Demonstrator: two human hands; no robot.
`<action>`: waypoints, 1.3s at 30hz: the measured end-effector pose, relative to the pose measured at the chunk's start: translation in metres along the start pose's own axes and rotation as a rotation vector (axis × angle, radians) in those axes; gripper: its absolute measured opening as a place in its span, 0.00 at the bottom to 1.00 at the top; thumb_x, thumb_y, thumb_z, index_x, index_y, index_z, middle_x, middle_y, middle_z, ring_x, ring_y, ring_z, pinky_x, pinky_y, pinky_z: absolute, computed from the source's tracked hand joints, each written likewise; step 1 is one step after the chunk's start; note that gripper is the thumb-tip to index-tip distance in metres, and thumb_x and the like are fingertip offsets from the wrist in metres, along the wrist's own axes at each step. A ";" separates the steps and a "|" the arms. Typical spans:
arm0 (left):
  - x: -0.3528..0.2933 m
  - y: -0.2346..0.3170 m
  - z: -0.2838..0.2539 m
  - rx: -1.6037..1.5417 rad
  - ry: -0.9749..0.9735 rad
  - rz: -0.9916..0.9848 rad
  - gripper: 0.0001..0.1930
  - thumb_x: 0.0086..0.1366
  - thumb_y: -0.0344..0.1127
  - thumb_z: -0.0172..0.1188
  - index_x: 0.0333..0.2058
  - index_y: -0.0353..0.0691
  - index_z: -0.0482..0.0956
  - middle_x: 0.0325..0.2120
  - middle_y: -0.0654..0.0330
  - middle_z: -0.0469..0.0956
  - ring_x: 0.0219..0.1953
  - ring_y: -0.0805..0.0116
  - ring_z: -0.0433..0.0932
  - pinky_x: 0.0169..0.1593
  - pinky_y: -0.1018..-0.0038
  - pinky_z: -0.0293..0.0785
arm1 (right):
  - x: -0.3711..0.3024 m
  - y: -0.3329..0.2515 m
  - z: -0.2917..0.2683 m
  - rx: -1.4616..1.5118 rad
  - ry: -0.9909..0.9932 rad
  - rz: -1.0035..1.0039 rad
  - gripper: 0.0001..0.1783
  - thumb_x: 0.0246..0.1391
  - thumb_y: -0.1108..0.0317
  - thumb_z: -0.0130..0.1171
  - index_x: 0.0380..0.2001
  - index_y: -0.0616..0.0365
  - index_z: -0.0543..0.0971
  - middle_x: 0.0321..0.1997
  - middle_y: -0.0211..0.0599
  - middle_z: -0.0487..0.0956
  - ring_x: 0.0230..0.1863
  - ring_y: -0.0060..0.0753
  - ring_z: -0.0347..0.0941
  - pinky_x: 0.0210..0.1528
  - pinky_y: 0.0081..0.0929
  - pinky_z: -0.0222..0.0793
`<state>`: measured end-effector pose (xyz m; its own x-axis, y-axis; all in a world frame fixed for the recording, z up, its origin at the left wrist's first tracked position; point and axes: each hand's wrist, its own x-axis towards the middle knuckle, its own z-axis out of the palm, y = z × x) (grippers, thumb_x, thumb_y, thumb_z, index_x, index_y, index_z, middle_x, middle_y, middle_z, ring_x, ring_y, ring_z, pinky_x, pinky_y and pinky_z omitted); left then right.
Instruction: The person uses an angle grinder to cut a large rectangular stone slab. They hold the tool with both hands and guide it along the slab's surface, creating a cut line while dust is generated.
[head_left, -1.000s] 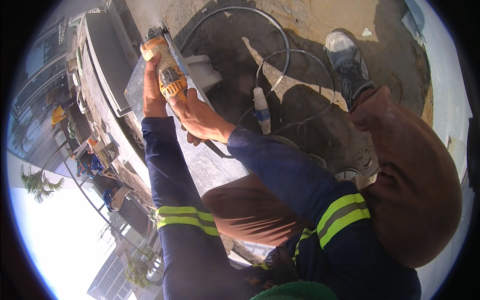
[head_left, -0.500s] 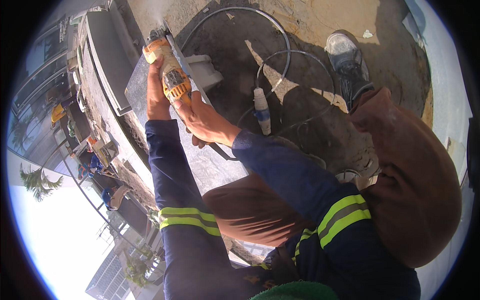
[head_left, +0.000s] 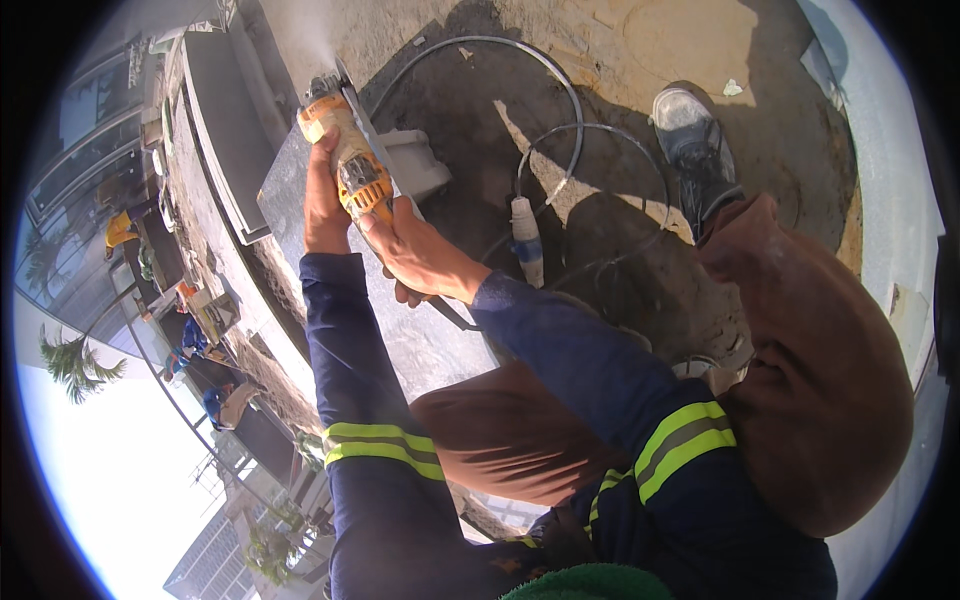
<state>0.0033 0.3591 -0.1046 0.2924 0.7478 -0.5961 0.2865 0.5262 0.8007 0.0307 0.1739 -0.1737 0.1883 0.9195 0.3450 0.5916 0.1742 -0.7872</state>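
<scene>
A yellow-and-black angle grinder (head_left: 352, 160) is gripped in both my hands at the upper left. My left hand (head_left: 325, 195) wraps round its front body, just behind the head. Around the rear end closes my right hand (head_left: 425, 250), with the black cord trailing beneath it. The thin cutting disc (head_left: 345, 75) stands edge-on at the far end, by the long edge of a grey slab (head_left: 440, 345). Pale dust (head_left: 315, 35) sprays away from the disc. Whether the disc touches the slab I cannot make out. Part of the slab lies hidden under my arms.
A pale block (head_left: 415, 165) sits against the slab's right side. A grey cable (head_left: 575, 110) loops over the dusty ground to a white-and-blue plug connector (head_left: 526, 240). My shoe (head_left: 690, 130) stands to the right. Several people, one in a yellow top (head_left: 120, 230), are far left.
Grinder, slab and block all sit slightly lower and further right in the picture, as the view shifted. Both hands keep their hold. Dust still flies from the disc.
</scene>
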 end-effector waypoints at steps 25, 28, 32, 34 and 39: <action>0.010 0.002 -0.003 0.054 -0.011 0.032 0.29 0.72 0.54 0.60 0.59 0.35 0.71 0.40 0.53 0.81 0.37 0.61 0.84 0.41 0.64 0.85 | 0.012 0.010 0.025 -0.040 0.255 -0.184 0.20 0.73 0.56 0.47 0.52 0.63 0.75 0.33 0.33 0.72 0.32 0.30 0.73 0.25 0.35 0.70; 0.011 0.003 -0.011 0.036 -0.015 0.039 0.29 0.71 0.54 0.60 0.58 0.35 0.72 0.39 0.53 0.81 0.36 0.62 0.84 0.40 0.63 0.85 | 0.023 0.004 -0.001 -0.395 -0.051 -0.252 0.21 0.64 0.51 0.55 0.43 0.56 0.86 0.46 0.36 0.76 0.50 0.32 0.69 0.37 0.41 0.66; 0.017 0.005 0.000 0.022 -0.032 0.026 0.29 0.71 0.54 0.60 0.57 0.35 0.72 0.38 0.53 0.81 0.36 0.62 0.84 0.39 0.63 0.85 | 0.020 0.017 0.018 0.059 0.089 -0.149 0.20 0.76 0.57 0.43 0.52 0.66 0.71 0.29 0.30 0.72 0.22 0.28 0.72 0.25 0.32 0.67; 0.016 0.006 -0.002 0.031 -0.042 0.034 0.29 0.71 0.54 0.61 0.57 0.35 0.72 0.38 0.53 0.81 0.35 0.61 0.84 0.39 0.63 0.85 | 0.022 0.016 0.014 -0.005 0.037 -0.174 0.20 0.78 0.59 0.42 0.56 0.67 0.68 0.25 0.29 0.71 0.16 0.28 0.72 0.26 0.31 0.66; 0.016 0.007 -0.007 0.045 -0.016 0.035 0.28 0.71 0.54 0.61 0.56 0.35 0.72 0.37 0.53 0.81 0.35 0.61 0.84 0.39 0.63 0.85 | 0.035 0.010 -0.019 -0.382 -0.257 -0.248 0.21 0.73 0.60 0.47 0.59 0.66 0.71 0.27 0.28 0.72 0.19 0.29 0.70 0.39 0.34 0.63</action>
<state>0.0041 0.3778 -0.1084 0.3173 0.7586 -0.5691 0.3165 0.4810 0.8176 0.0580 0.2007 -0.1600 -0.1642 0.9319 0.3233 0.8469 0.3013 -0.4382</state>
